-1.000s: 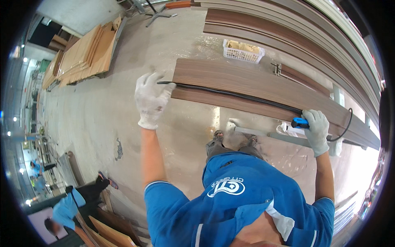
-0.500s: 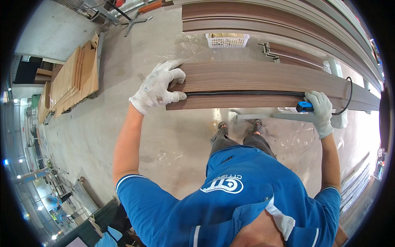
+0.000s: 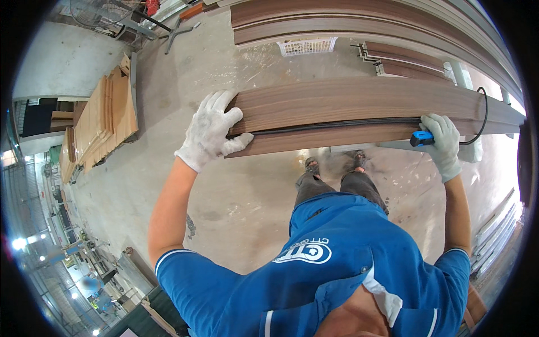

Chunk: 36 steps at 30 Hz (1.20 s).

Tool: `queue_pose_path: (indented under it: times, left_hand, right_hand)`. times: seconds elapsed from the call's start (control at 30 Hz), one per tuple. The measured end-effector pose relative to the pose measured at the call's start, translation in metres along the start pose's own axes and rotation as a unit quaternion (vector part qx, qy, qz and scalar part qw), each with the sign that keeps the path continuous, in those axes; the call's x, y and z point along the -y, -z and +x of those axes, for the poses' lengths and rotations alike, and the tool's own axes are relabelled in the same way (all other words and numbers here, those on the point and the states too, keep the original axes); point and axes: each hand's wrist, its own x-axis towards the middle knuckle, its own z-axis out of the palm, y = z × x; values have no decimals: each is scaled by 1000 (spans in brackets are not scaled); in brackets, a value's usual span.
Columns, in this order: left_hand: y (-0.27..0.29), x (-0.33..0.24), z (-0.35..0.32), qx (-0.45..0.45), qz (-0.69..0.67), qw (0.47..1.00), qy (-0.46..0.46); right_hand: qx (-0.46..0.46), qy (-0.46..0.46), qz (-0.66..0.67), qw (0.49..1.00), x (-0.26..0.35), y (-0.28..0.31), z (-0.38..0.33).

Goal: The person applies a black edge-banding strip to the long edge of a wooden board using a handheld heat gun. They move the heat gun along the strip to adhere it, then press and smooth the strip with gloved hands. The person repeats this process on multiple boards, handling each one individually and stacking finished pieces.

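Observation:
A long brown wood-grain profile (image 3: pixel 348 101) stretches across in front of me, with a black rubber strip (image 3: pixel 337 123) lying in the groove along its near side. At the profile's left end my left hand (image 3: pixel 210 132), in a white glove, has its fingers spread against the end. Its thumb rests by the left tip of the strip. My right hand (image 3: pixel 442 145), also gloved, closes round a small blue-and-black tool (image 3: pixel 421 139) whose exact kind I cannot make out. That hand rests on the profile's near edge over the strip, whose free end loops up beyond it.
More long brown profiles (image 3: pixel 337 28) are stacked at the far side. Below them stand a white plastic basket (image 3: pixel 307 47) and shorter profile pieces (image 3: pixel 407 59). Flat tan panels (image 3: pixel 106 115) lean at the left. A metal stand's foot (image 3: pixel 178 35) is on the floor at far left.
My left fingers have spread and straightened at the profile's end. My right hand with the blue-and-black tool has shifted slightly right. The view has also turned a little.

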Motion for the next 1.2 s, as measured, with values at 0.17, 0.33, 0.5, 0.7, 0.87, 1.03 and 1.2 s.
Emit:
queue_pose_path:
  times: [0.17,0.33,0.5,0.7,0.87,1.03,1.2]
  left_hand:
    - [-2,-9,2,26,29,999,28]
    - [-1,-13,3,-15,11,999,29]
    - [-14,-16,9,-33,27,999,16]
    - [-16,-24,10,-32,35,999,11]
    - [-26,-36,22,-68,49,996,-42]
    - [-25,-42,24,-52,66,996,-27]
    - [-25,-46,32,-49,59,997,-23]
  right_hand:
    - [0,-21,17,1000,5,3,-3]
    - [0,-38,18,999,11,5,-4]
    - [-4,-43,27,999,12,5,-3]
    - [-5,-52,19,998,11,6,-8]
    - [5,-59,28,998,12,10,-7]
    - [70,-67,49,994,12,26,-8]
    - [77,-63,50,994,9,32,-10]
